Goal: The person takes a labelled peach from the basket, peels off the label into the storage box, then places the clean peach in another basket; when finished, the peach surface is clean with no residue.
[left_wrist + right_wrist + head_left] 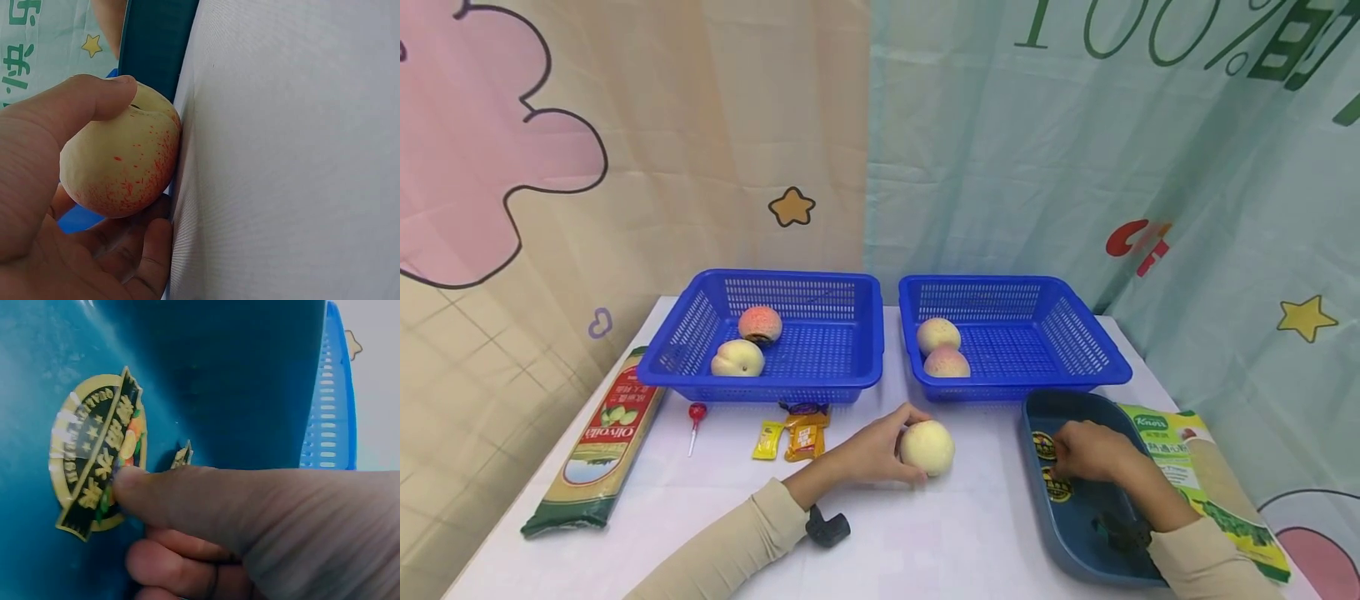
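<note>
My left hand (pixel 880 450) grips a pale peach (pixel 928 448) low over the white table. In the left wrist view, the thumb (pixel 103 97) lies over the top of that peach (pixel 119 162), red-speckled on its lower side, with curled fingers beneath. Inside a dark teal tub (pixel 1052 533) is my right hand (pixel 1093 452). It pinches the edge of an oval black-and-gold fruit sticker (pixel 87 450), its thumb (pixel 162 494) on the printed face. A second such sticker (pixel 1043 445) lies just beyond, mostly hidden behind the thumb in the right wrist view.
Two blue baskets stand behind; the left basket (pixel 820 383) and right basket (pixel 1022 387) each hold two peaches. Wrapped candies (pixel 797 437), a red lollipop (pixel 696 417) and an Olivoila pasta pack (pixel 606 442) are at left. A Knorr bag (pixel 1217 483) lies right of the tub.
</note>
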### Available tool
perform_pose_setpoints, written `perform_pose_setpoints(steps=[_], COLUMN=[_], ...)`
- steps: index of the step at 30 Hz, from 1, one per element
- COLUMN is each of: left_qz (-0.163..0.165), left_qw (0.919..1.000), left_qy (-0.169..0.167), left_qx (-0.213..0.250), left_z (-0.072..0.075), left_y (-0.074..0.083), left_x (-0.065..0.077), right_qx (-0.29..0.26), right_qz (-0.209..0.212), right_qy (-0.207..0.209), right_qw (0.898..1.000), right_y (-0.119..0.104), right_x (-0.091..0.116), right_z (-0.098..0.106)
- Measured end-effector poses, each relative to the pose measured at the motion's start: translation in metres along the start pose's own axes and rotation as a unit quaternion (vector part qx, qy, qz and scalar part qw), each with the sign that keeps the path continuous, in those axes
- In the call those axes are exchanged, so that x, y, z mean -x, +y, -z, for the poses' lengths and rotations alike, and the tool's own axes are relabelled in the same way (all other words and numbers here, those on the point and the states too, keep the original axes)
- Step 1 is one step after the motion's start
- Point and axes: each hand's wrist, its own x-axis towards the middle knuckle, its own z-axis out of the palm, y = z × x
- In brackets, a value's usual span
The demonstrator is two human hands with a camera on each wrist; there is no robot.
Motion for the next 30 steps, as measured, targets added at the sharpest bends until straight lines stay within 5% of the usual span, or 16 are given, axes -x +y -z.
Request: perform_pose_setpoints(steps=[3, 5, 8, 11, 13, 18, 22, 27, 30], left_qz=[0.000, -0.001, 0.002, 0.003, 0.003, -0.018, -0.065, -0.096, -0.073], left_qw=[1.0000, 0.9999, 0.9999, 1.0000, 1.0000, 0.9997, 0.9967, 0.9930, 0.9953], left_qy=[-0.002, -0.005, -0.006, -0.001, 0.003, 0.017, 0.043, 0.062, 0.059], left_qx=[0.007, 0.011, 0.011, 0.004, -0.005, 0.001, 0.022, 0.030, 0.024], left_z=[-0.002, -0.002, -0.002, 0.001, 0.003, 0.011, 0.028, 0.062, 0.078], left_y=[-0.001, -0.002, -0.002, -0.001, 0.001, 0.015, 0.047, 0.089, 0.102], left_x=[0.000, 0.000, 0.001, 0.001, 0.001, -0.001, -0.013, -0.060, -0.098], right_qx=[-0.078, -0.159, -0.211, -0.161, -0.136, -0.141, -0.164, -0.182, -0.186], right_qz=[0.078, 0.139, 0.190, 0.159, 0.111, 0.028, 0.001, 0.007, 0.016], right_qy=[-0.038, -0.057, 0.020, 0.175, 0.222, 0.156, 0.137, 0.153, 0.160], right_qw=[0.993, 0.976, 0.959, 0.958, 0.959, 0.977, 0.977, 0.971, 0.969], right_y=[0.009, 0.017, 0.025, 0.036, 0.048, 0.090, 0.108, 0.113, 0.115], right_x=[0.003, 0.007, 0.014, 0.013, 0.006, -0.012, -0.015, -0.013, -0.011], right_z=[0.014, 0.030, 0.058, 0.083, 0.093, 0.094, 0.084, 0.080, 0.075])
